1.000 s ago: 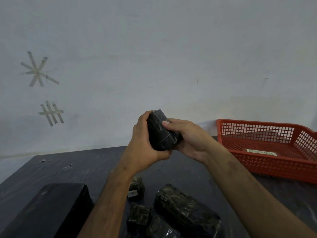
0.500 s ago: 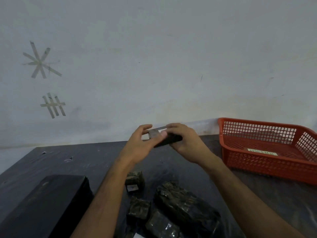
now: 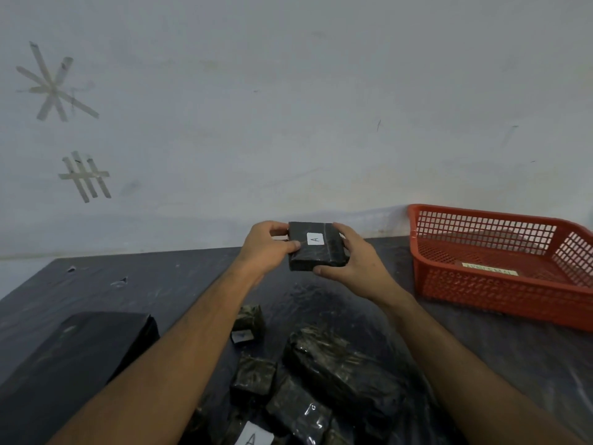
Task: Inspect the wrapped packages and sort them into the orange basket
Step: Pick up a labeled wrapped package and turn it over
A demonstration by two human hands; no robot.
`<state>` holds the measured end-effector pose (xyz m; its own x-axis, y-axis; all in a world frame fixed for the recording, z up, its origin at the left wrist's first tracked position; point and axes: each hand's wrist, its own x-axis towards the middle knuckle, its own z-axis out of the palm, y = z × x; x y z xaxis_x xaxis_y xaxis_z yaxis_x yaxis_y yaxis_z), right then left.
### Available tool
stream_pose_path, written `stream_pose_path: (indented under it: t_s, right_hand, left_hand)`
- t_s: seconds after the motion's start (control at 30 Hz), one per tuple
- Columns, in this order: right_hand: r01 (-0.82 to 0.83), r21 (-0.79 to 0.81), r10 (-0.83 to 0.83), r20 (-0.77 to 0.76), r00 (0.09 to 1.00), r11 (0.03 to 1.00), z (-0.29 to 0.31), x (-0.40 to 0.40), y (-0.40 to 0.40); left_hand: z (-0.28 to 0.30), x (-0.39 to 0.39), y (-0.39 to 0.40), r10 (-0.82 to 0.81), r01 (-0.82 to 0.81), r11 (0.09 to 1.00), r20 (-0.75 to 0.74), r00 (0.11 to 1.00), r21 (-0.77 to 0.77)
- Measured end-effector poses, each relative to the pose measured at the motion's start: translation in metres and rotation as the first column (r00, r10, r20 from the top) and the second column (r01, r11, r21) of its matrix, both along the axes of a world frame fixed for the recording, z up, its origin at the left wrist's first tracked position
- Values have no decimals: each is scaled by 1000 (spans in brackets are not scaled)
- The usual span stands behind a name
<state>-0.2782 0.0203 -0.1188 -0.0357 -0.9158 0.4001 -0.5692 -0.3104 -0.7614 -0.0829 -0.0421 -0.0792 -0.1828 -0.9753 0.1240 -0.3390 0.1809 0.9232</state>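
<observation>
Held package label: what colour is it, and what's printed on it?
White, with a dark letter A, on the black package held in both hands; head view shows it.

place: plain sorting or packing workroom | wall (image 3: pixel 288 107): bare, scuffed, pale, with tape marks (image 3: pixel 85 176) stuck on | table (image 3: pixel 154 284): covered in dark plastic sheet | goods: black wrapped packages (image 3: pixel 340 370), 2 showing "A" labels | orange basket (image 3: pixel 500 293): mesh plastic, labelled

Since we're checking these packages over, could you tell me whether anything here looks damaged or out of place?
Nothing stands out. The held package, gripped by the left hand and right hand, looks intact, its A label facing up. The table's black covering has a few small tears, and the orange basket sits level.
</observation>
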Motion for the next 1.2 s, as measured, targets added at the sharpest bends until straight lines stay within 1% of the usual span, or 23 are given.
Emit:
stream_pose_path:
  t_s: [0.1,0.13,0.2,0.23,0.3,0.33,0.37,0.43,0.5,0.57,0.63,0.7,0.77,0.83,1.03,1.1,1.2]
  right_hand:
    - [77,14,-77,-50,996,997,2,-5,-2]
    - [73,61,-71,-37,997,995,4,-7,-4]
    - [45,210,-55,45,997,977,7,-15,-10]
    - [52,266,-66,43,997,962,6,-20,-14]
    - [114,269,-113,-17,993,956,1,-27,-22]
    - [142,252,-143,-14,990,957,-2,-29,-26]
    - [167,241,-171,-2,985,956,-1,-27,-27]
    - [255,233,-260,-9,966,939,-1,-24,-33]
    - [372,216,-375,-29,926,902,-4,-22,-41]
    - [445,224,-443,-62,895,867,-8,-20,-49]
    - [486,244,-456,-172,873,839,-11,-17,-57]
    - [497,236,-441,-252,861,835,-12,-13,-59]
    - [454,234,-369,-329,869,860,-15,-13,-65]
    - [399,270,-283,-382,880,876,-18,-16,-71]
    - [223,342,-56,-437,898,913,-4,-37,-76]
    - [205,352,-30,-443,896,913,-3,-42,-76]
    - [199,332,-45,-419,907,922,-2,-42,-70]
  left_hand:
    - [1,-7,-12,-47,46,999,46,998,16]
    - [1,-9,-19,-70,69,997,47,996,33]
    - [1,-11,-30,-139,137,987,30,990,81]
    - [0,-14,-36,-174,172,980,15,985,97]
    - [-3,-18,-46,-222,220,971,17,975,96]
    - [-6,-21,-49,-230,226,970,45,972,85]
    - [-9,-23,-52,-225,220,974,93,970,59]
    - [-18,-26,-56,-187,205,978,307,933,-28]
    - [-27,-27,-55,-169,248,965,526,833,-82]
    - [-35,-28,-53,-211,304,952,615,759,-49]
    - [-38,-29,-51,-245,344,939,656,714,-24]
    - [-38,-30,-54,-220,357,932,691,688,-59]
    - [-35,-31,-57,-187,350,933,711,677,-87]
    - [-31,-32,-57,-178,343,936,728,662,-83]
    - [-29,-38,-62,-177,335,940,762,623,-55]
    - [-31,-38,-63,-178,339,939,769,615,-54]
    - [-32,-37,-62,-168,339,939,777,606,-62]
